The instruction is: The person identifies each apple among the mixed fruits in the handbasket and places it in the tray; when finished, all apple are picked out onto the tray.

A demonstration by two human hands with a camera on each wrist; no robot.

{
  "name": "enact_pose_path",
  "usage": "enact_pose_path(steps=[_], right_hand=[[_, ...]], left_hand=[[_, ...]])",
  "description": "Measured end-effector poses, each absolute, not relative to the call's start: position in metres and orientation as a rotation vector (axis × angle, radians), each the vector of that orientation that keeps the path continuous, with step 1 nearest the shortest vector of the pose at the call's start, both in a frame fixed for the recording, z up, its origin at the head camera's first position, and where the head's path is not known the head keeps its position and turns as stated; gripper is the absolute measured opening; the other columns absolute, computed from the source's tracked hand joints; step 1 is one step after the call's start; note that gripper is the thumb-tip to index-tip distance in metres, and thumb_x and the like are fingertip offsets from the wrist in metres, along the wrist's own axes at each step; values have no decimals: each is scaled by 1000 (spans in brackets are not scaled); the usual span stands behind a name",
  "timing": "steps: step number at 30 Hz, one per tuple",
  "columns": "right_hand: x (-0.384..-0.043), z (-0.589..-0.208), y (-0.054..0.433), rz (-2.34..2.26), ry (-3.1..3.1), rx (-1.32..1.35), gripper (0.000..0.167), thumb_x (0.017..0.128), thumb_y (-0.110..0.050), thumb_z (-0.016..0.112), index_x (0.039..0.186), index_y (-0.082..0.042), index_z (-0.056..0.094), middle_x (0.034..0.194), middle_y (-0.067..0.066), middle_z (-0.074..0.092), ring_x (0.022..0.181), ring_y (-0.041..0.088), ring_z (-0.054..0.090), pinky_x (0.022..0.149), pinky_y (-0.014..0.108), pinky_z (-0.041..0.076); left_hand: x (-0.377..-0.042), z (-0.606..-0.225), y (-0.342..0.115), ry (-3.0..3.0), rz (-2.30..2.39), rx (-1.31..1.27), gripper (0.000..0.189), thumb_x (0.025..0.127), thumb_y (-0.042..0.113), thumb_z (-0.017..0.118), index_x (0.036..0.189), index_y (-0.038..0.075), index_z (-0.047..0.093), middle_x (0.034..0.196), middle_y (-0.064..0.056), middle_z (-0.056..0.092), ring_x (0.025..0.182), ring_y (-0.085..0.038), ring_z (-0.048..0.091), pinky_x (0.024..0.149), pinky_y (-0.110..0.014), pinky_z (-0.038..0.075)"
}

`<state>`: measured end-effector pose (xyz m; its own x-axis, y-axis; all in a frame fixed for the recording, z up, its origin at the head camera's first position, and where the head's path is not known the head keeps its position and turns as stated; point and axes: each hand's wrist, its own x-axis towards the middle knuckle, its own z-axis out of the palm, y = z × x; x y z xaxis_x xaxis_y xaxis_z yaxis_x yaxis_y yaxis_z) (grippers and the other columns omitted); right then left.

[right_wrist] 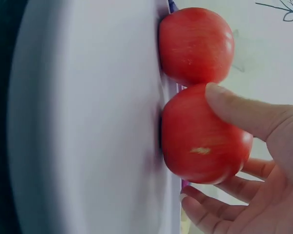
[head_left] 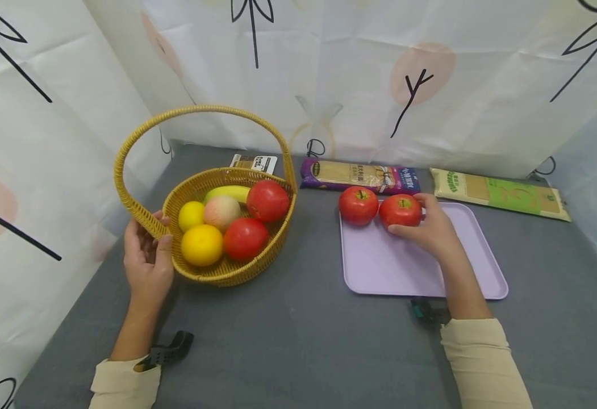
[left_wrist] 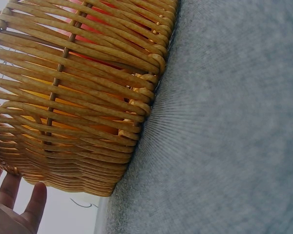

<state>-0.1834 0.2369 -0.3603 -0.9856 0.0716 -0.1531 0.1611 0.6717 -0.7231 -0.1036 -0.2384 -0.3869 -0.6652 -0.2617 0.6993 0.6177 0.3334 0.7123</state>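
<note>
Grips an apple (head_left: 399,208) in the right hand (head_left: 435,230), clamped with thumb at six o'clock and fingers at two. Sits at the far edge of a lilac tray (head_left: 380,267); cannot tell whether raised clear of it. Meets a second apple (head_left: 358,205) at nine o'clock, touching or nearly so and crowding that side. Has a purple packet (head_left: 354,175) just beyond at eleven o'clock and a green packet (head_left: 513,196) between two and three. Well apart at nine o'clock, curls the left hand (head_left: 147,270) round the handle's foot on a basket (head_left: 263,264) filled with a banana (head_left: 228,192), a peach (head_left: 221,212) and other fruit.
</note>
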Motion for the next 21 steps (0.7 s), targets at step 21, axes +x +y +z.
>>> enact_pose_path(steps=[21], right_hand=[[-191, -371, 226, -1247, 2870, 217, 93, 89, -20, 77, 159, -4, 17, 155, 26, 31, 139, 46, 33, 105, 63, 37]], left_hand=[[-105, -389, -240, -1834, -1427, -300, 55, 93, -19, 51, 145, -5, 41, 128, -35, 53, 114, -30, 59, 97, -27, 46]])
